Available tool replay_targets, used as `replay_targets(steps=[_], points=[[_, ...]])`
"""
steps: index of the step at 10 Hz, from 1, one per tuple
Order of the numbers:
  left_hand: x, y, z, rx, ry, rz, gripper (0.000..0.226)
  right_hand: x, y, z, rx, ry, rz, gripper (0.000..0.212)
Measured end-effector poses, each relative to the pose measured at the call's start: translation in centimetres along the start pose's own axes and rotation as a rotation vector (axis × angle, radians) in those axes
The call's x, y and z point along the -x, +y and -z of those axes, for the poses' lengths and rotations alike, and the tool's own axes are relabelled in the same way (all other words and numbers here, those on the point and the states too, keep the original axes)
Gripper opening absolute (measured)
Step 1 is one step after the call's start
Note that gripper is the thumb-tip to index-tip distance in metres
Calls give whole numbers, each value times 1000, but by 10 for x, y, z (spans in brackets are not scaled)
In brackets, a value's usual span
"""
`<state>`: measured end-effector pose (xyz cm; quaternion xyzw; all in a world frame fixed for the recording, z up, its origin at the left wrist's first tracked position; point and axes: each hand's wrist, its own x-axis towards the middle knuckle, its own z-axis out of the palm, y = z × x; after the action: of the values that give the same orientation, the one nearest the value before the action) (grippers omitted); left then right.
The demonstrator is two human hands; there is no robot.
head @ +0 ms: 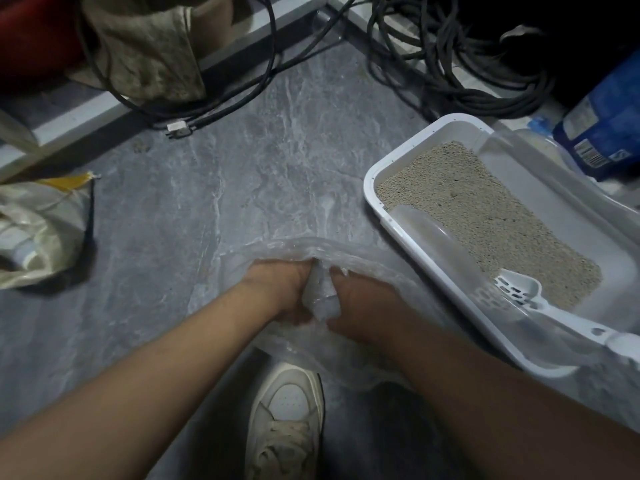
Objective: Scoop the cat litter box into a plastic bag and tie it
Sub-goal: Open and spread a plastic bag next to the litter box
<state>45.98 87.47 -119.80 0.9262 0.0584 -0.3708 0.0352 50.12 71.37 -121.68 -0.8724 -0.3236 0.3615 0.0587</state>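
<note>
A clear plastic bag (277, 247) lies on the grey floor in front of me, its film bunched into a twisted neck between my hands. My left hand (280, 289) grips the bunched plastic from the left, and my right hand (360, 306) grips it from the right, fingers curled round it. To the right stands the white litter box (374, 188), filled with beige litter (485, 216). A white slotted scoop (519, 289) rests in the box's near corner, its handle over the rim.
Dark coiled cables (450, 74) lie at the back. A blue litter sack (602, 133) stands beside the box. A woven sack (38, 233) sits at the left and a beige cloth bag (149, 53) at the back left. My white sneaker (287, 417) is below the hands.
</note>
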Motion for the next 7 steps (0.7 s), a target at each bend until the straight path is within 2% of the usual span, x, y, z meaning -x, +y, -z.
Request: replay_targets(steps=[1, 2, 3, 4, 5, 6, 7], points=[[-2, 1, -3, 41, 238, -114, 53, -3, -9, -4, -26, 206, 64, 43], [-9, 7, -5, 120, 293, -197, 52, -11, -10, -11, -41, 240, 127, 43], [-17, 7, -8, 201, 284, -227, 55, -19, -6, -14, -80, 144, 63, 44], [-24, 3, -14, 123, 301, -133, 43, -17, -2, -8, -142, 81, 6, 52], [-31, 0, -23, 153, -72, 16, 57, -16, -1, -7, -155, -14, 26, 58], [-35, -4, -28, 232, -269, 77, 63, -21, -2, -15, -307, -80, 25, 52], [-35, -4, -22, 256, -216, 46, 65, -17, 1, -7, -210, -169, 62, 52]])
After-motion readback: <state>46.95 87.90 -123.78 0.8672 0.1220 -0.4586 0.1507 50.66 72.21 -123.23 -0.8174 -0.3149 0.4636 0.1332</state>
